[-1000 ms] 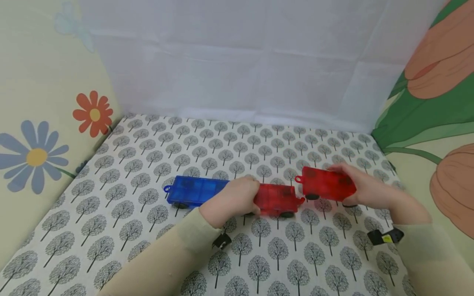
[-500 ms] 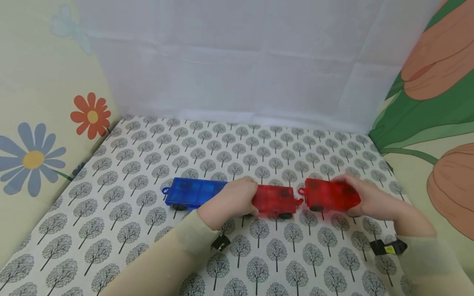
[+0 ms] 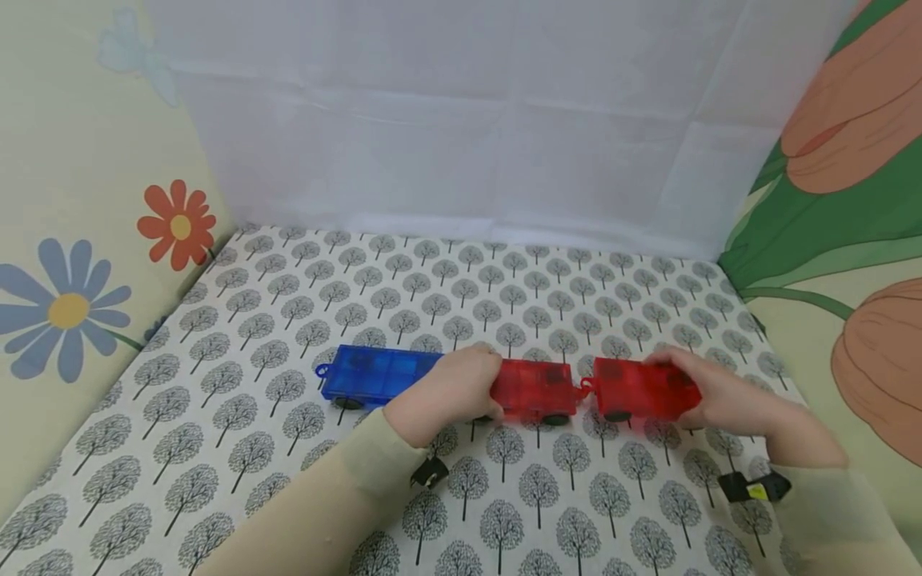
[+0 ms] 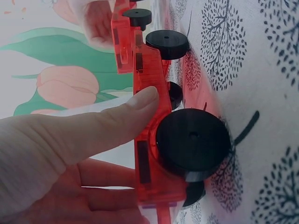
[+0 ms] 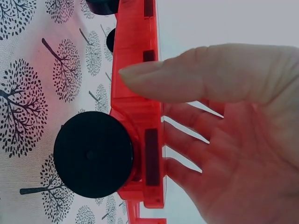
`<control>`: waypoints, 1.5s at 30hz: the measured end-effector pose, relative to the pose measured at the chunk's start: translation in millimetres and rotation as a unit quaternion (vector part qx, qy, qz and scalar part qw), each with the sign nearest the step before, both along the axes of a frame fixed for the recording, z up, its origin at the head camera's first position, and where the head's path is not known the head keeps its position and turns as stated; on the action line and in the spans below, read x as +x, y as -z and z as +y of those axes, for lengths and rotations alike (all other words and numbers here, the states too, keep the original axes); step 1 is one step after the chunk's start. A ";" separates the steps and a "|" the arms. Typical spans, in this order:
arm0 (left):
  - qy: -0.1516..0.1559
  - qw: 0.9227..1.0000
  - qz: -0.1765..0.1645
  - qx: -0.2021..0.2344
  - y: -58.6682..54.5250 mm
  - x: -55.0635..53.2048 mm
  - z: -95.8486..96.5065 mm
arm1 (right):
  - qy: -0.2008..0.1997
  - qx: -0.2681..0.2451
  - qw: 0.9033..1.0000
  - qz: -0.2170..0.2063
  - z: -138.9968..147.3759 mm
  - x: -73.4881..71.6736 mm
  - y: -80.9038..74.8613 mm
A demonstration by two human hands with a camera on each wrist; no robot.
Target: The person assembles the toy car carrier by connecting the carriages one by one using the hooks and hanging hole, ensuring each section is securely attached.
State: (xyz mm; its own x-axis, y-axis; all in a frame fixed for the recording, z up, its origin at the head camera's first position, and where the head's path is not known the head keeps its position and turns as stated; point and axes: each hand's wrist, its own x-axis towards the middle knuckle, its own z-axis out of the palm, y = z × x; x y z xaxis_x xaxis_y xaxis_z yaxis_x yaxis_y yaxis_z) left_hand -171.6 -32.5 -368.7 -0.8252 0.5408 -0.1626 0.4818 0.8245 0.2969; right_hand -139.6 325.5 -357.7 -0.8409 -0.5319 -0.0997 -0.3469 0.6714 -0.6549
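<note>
Two translucent red toy wagons with black wheels stand in line on the cloth. My left hand [image 3: 454,388] grips the middle red wagon [image 3: 539,388] by its left part, thumb on the near side and fingers behind, as the left wrist view shows. My right hand [image 3: 713,396] holds the right-hand red wagon [image 3: 630,384] at its right end, thumb on one side and fingers on the other. Between the wagons, the ring [image 3: 587,386] of the right one overlaps the hook of the middle one. A blue wagon [image 3: 382,372] sits left of my left hand, which hides its right end.
A white cloth [image 3: 504,496] printed with grey trees covers the table. Behind it hangs a plain white sheet [image 3: 461,128]. Panels with printed flowers [image 3: 68,310] stand at the left and right sides.
My right hand has lowered its red wagon toward the cloth, bringing the ring to the hook of the middle wagon. My left hand keeps its grip in place.
</note>
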 end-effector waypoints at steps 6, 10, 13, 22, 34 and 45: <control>0.001 1.000 -0.001 0.005 0.5 -0.4 0.1 | 0.002 0.011 1.000 -0.003 0.7 1.1 1.1; 0.001 1.000 -0.001 0.005 -0.2 -0.5 0.1 | -0.003 0.010 1.000 -0.005 0.6 1.4 2.5; 0.000 1.000 -0.003 0.004 -0.8 -0.3 0.2 | -0.007 0.006 1.000 -0.005 0.3 1.0 4.7; 0.005 1.000 0.001 0.006 0.1 -0.2 -0.1 | 0.013 0.021 1.000 -0.018 0.3 0.7 8.3; 0.003 1.000 -0.003 0.008 -0.4 -0.3 -0.1 | 0.019 0.006 0.999 -0.037 -2.6 0.7 12.9; 0.009 1.000 0.005 0.000 1.5 -1.5 0.0 | 0.025 0.023 0.999 -0.034 -3.4 0.9 16.5</control>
